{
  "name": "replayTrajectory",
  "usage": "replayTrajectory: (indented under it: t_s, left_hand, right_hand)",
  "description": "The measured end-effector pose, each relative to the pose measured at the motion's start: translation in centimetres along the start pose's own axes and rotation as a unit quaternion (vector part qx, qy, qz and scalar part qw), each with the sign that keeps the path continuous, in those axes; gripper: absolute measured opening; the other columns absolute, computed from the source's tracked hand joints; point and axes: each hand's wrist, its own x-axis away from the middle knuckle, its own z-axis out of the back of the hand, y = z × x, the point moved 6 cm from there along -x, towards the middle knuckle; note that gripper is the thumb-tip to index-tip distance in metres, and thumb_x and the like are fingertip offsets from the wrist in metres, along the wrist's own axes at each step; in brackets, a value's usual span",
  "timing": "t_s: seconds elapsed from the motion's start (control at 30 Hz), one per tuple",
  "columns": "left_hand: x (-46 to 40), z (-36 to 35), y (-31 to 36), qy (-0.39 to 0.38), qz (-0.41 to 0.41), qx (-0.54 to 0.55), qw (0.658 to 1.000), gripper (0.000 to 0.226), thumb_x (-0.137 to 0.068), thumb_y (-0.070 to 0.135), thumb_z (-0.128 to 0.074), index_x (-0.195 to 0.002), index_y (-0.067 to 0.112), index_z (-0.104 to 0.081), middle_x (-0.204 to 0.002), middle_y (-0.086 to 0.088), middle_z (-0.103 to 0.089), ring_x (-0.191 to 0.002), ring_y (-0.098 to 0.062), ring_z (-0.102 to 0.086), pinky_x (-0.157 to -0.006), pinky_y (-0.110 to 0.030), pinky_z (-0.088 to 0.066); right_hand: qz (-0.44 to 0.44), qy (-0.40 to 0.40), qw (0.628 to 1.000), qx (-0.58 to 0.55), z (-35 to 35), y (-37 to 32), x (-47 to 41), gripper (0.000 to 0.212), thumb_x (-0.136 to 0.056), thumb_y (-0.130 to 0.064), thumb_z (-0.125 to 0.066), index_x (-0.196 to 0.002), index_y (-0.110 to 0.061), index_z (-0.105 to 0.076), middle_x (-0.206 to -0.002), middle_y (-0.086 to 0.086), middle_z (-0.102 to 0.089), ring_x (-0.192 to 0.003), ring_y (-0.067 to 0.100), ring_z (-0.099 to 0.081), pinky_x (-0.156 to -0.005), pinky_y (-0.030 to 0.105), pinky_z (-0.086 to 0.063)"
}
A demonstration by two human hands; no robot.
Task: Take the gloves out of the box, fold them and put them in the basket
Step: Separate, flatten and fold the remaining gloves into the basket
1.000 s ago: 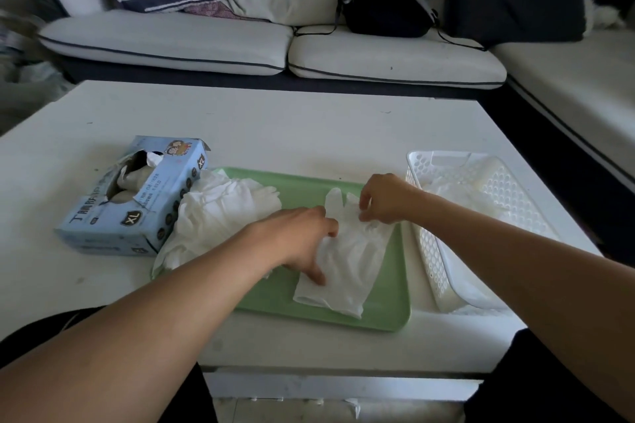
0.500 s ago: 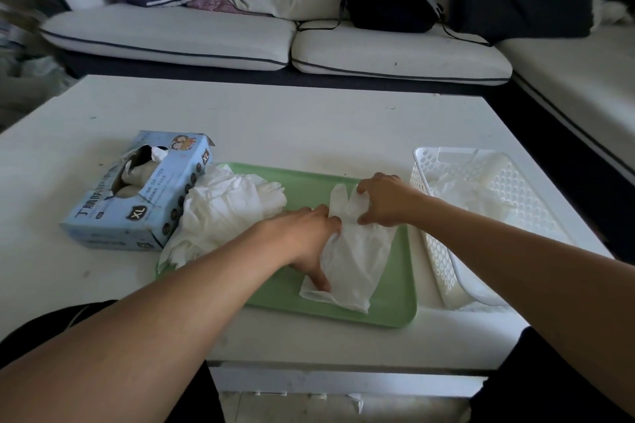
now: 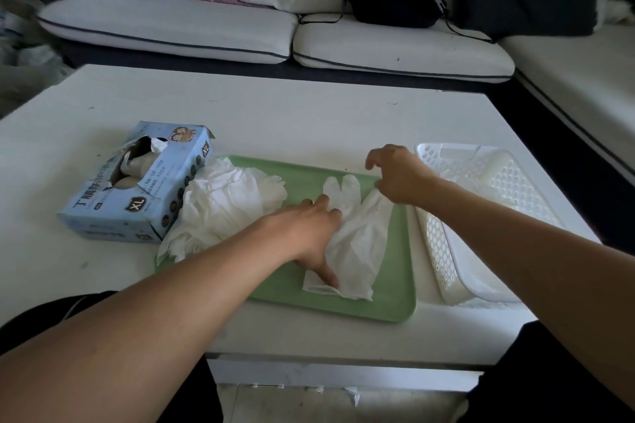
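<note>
On the green tray (image 3: 395, 299), the left hand (image 3: 309, 233) presses the glove (image 3: 357, 244) flat for folding; the right hand (image 3: 398, 175) hovers loosely curled, holding nothing (basket (image 3: 443, 257) waits just beside).

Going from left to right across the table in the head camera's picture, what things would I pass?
Blue glove box → loose pile of white gloves on the green tray → left hand pressing the flat glove → right hand → white basket.
</note>
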Motion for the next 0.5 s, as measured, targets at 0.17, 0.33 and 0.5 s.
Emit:
replayTrajectory:
  t_s: [0.17,0.33,0.5]
  left_hand:
    - [-0.2,0.5,0.6,0.035,-0.024,0.013,0.999,0.095,-0.062,0.069,-0.084,-0.134,0.02,-0.045,-0.13,-0.001,-0.043,-0.113,-0.025,-0.055,-0.087,-0.04,-0.05]
    - [-0.4,-0.2,1.2,0.022,-0.063,0.018,0.998,0.096,-0.063,0.069,-0.083,-0.14,0.025,-0.047,-0.134,0.006,-0.044,-0.116,-0.022,-0.053,-0.093,-0.039,-0.05]
    - [-0.3,-0.2,1.0,0.008,-0.076,0.018,0.997,0.101,-0.062,0.068,-0.085,-0.145,0.028,-0.044,-0.14,0.01,-0.041,-0.12,-0.022,-0.051,-0.097,-0.04,-0.049]
  right_hand:
    - [-0.053,-0.055,0.992,0.105,-0.5,0.7,0.3,0.028,-0.076,0.001,-0.071,-0.06,-0.008,-0.049,-0.058,0.006,-0.052,-0.057,0.022,-0.056,-0.044,0.023,-0.04]
    - [-0.029,-0.095,0.987,0.123,-2.3,0.1,0.6,0.042,-0.077,-0.016,-0.082,-0.061,-0.013,-0.044,-0.061,0.003,-0.048,-0.069,0.027,-0.057,-0.055,0.026,-0.042]
    - [-0.029,-0.103,0.984,0.139,-2.2,0.1,0.9,0.039,-0.079,-0.004,-0.074,-0.062,-0.013,-0.039,-0.063,0.003,-0.043,-0.061,0.023,-0.05,-0.044,0.025,-0.031]
